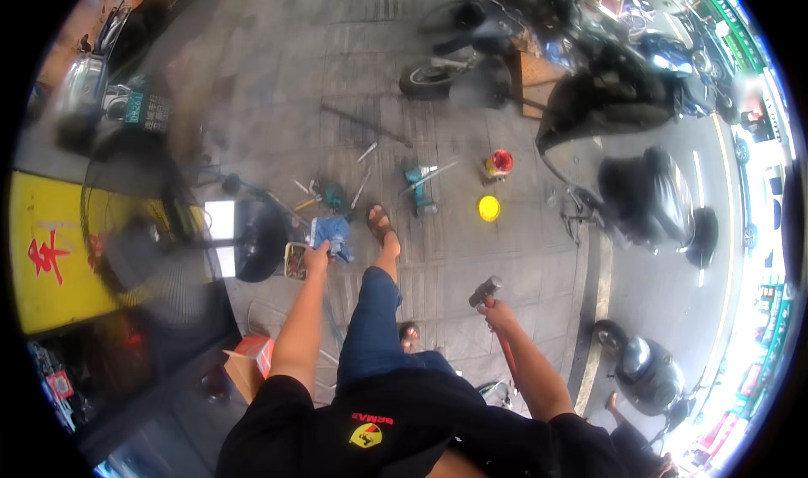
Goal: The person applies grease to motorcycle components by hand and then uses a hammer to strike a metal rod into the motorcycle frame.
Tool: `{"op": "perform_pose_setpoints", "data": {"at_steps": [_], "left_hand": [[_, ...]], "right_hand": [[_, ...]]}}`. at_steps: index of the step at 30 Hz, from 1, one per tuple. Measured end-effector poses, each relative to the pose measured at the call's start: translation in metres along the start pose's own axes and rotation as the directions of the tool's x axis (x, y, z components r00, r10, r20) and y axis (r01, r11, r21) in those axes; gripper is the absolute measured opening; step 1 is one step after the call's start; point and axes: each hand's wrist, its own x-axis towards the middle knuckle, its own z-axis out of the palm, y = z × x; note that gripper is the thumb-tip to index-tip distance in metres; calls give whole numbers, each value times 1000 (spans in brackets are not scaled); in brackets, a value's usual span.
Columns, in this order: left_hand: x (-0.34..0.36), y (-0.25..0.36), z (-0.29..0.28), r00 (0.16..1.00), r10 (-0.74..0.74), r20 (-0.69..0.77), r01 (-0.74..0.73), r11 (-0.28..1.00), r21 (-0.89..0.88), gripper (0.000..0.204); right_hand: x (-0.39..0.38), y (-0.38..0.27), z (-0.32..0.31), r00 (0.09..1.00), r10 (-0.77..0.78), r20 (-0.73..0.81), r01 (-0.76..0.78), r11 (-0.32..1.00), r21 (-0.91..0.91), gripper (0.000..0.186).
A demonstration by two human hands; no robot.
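Left hand (317, 256) clamps blue rag (332, 232) over the pavement, right hand (497, 311) fisted on hammer (486, 290); best keep both grips firm.

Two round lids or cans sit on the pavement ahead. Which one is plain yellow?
The flat yellow disc, lying nearer the sandalled foot. The other, the red-topped can, stands just beyond it.

Grey paved ground (278, 91): scattered tools (368, 183), yellow lid (489, 208), red can (497, 165)
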Motion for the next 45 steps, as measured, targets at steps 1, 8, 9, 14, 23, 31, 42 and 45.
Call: {"op": "perform_pose_setpoints", "data": {"at_steps": [1,8,9,14,23,31,42,45], "left_hand": [[18,9,19,1000,21,19,-19,995,-97,23],[18,84,143,763,-442,471,452,887,100,44],[5,101,156,668,-498,553,540,836,100,46],[31,113,185,712,-423,560,602,778,-178,41],[87,40,260,769,-550,326,519,239,-821,29],[92,-62,275,743,-493,453,501,-40,-864,13],[137,41,283,735,-610,297,495,182,-850,23],[135,24,292,755,-568,328,515,203,-833,24]], "right_hand": [[14,-52,-6,1000,-26,-8,25,999,-27,37],[114,-251,24,957,-271,101,284,947,-153,56],[123,-274,34,947,-303,108,319,925,-207,60],[138,-390,74,814,-481,326,580,699,-418,50],[279,-438,104,509,-265,819,822,431,-372,50],[612,-444,113,722,-628,290,582,326,-745,31],[623,-498,134,669,-544,507,715,283,-640,38],[571,-466,124,648,-659,382,753,628,-196,41]]}}
